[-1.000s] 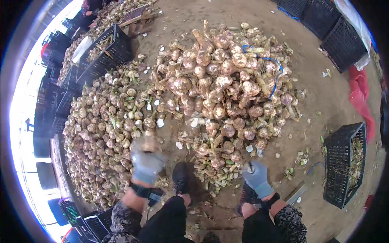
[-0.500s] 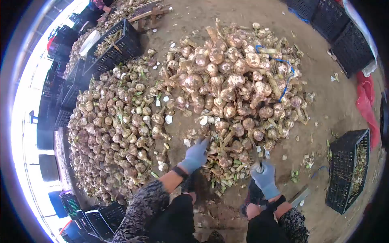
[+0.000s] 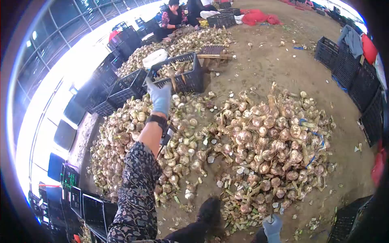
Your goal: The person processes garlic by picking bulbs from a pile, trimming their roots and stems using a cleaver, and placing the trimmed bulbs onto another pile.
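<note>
My left hand (image 3: 160, 98), in a light grey-blue glove, reaches out over the left garlic pile (image 3: 125, 133) toward a black plastic crate (image 3: 194, 81). Its fingers are spread. Just beyond the fingertips, in front of the crate, is a garlic bulb with its stem (image 3: 172, 77), seemingly apart from the hand. Low in the view, my gloved right hand (image 3: 272, 227) is closed on a knife, whose thin blade shows only faintly. It is at the near edge of the right garlic pile (image 3: 267, 141), where cut stems (image 3: 239, 216) lie.
A blue cord (image 3: 321, 141) lies on the right pile. Black crates (image 3: 364, 105) line the right side, and more crates (image 3: 93, 210) stand at lower left. Another person (image 3: 174, 18) sits at the back beside more garlic. A wooden stand (image 3: 214, 50) is beyond the crate.
My left hand has moved from the near edge of the right pile forward and left to the crate, its fingers opening. The view has tilted up and left. My right hand still grips the knife.
</note>
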